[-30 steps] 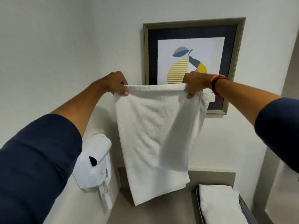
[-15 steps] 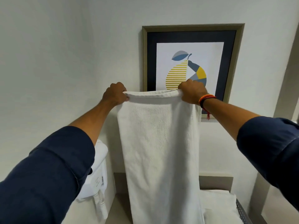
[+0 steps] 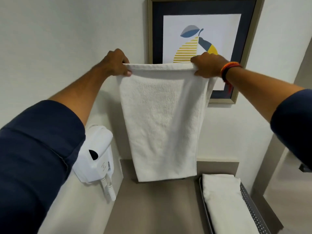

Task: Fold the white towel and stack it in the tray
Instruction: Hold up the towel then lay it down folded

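A white towel (image 3: 162, 119) hangs doubled over in the air in front of the wall, its lower edge just above the counter. My left hand (image 3: 116, 64) pinches its top left corner. My right hand (image 3: 208, 65), with an orange band at the wrist, pinches the top right corner. The top edge is stretched level between both hands. At the lower right, a grey perforated metal tray (image 3: 251, 206) sits on the counter and holds a folded white towel (image 3: 224, 201).
A grey-brown counter (image 3: 157, 208) fills a narrow alcove. A white wall-mounted hair dryer (image 3: 95, 154) with a coiled cord sticks out from the left wall. A framed pear picture (image 3: 200, 36) hangs on the back wall behind the towel.
The towel hangs flatter and shorter than before, its lower edge now in sight above the counter. Both hands have kept their grip on the top corners, and my view has tilted down.
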